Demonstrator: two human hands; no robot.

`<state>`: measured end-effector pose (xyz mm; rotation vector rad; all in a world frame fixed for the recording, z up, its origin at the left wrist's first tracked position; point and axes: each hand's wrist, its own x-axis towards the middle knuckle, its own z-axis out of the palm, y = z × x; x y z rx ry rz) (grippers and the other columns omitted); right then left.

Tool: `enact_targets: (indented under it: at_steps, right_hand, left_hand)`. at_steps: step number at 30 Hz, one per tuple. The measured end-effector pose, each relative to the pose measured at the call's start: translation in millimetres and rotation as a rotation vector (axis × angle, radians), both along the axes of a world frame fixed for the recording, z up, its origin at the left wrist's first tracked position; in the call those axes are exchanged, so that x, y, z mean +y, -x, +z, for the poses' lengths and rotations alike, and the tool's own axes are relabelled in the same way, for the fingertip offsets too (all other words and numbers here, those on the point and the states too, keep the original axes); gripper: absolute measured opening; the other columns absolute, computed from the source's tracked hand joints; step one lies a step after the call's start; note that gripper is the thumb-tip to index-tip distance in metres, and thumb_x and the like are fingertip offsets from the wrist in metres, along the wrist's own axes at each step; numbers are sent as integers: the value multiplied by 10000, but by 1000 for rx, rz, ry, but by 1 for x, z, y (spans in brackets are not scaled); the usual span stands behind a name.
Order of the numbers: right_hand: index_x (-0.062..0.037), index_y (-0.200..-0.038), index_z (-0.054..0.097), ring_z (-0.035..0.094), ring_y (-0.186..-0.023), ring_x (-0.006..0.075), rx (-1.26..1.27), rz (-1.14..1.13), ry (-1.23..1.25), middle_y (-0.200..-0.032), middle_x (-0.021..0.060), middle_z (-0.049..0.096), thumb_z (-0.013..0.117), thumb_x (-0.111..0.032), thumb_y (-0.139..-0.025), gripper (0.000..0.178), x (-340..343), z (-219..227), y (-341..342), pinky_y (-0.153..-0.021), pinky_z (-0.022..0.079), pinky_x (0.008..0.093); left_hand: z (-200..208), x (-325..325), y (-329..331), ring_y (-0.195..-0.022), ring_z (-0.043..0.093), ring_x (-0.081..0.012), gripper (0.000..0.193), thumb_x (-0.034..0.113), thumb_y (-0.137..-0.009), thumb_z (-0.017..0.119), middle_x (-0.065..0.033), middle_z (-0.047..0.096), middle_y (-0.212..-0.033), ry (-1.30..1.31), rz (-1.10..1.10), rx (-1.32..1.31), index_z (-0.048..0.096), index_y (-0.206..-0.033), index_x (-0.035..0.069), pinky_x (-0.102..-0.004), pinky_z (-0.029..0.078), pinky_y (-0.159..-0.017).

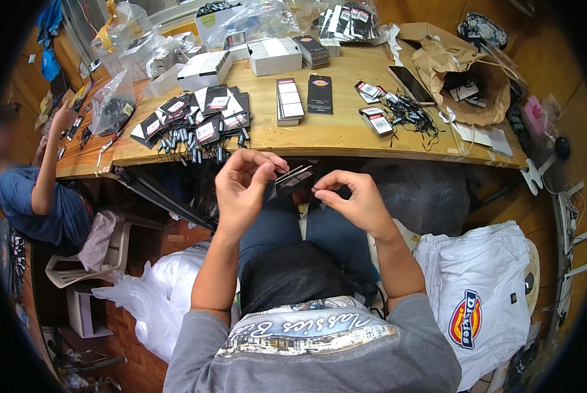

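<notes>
Above my lap, just off the table's near edge, my left hand pinches a few hang tags, dark with pale edges, between thumb and fingertips. Close by on the right, my right hand has thumb and forefinger pressed together on a tiny dark bit, too small to name. On the table ahead stand a stack of white-faced tags and a black hang tag stack. Left of these spreads a pile of black tags with cords and dark fasteners. To the right lies a tangle of black cords beside small stickered tags.
White boxes of tags line the table's back. A phone and a brown paper bag are at the right. Folded white shirts lie beside me on the right, a white plastic bag on the left. Another person sits far left.
</notes>
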<state>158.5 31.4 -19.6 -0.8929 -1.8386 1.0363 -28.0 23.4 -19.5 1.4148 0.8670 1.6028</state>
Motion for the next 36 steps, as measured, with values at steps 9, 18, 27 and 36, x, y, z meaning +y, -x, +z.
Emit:
enact_targets:
  at_steps: [9, 18, 27, 36]
  right_hand:
    - [36, -841, 576, 563, -707, 135, 468, 206, 309, -752, 60, 566, 553, 40, -716, 127, 4, -7, -18, -638, 455, 222]
    - [45, -830, 556, 571, -619, 123, 523, 60, 292, -720, 92, 582, 572, 15, -725, 110, -5, -2, -14, -568, 463, 202]
    - [33, -837, 576, 537, -584, 70, 432, -28, 187, -699, 67, 584, 574, -29, -744, 112, -12, 8, -9, -508, 431, 164]
    - [30, -812, 585, 513, -573, 57, 348, -47, 170, -712, 50, 582, 590, -26, -728, 101, -11, 14, -11, -492, 413, 161]
  left_hand:
    - [-1, -2, -4, -612, 513, -130, 106, 91, -799, 516, -78, 522, -690, 10, -38, -304, 482, -822, -7, -223, 429, -575]
    - [4, -12, -28, -650, 522, -107, 135, -70, -724, 511, -76, 540, -758, 48, -109, 110, 597, -823, -38, -204, 431, -591]
    - [10, -19, -33, -674, 531, -71, 239, -20, -699, 604, -38, 564, -734, 85, -110, 130, 539, -929, -28, -184, 432, -611]
    - [14, -17, -32, -655, 524, -69, 243, -32, -699, 594, -39, 551, -716, 94, -135, 182, 517, -929, -37, -179, 428, -595]
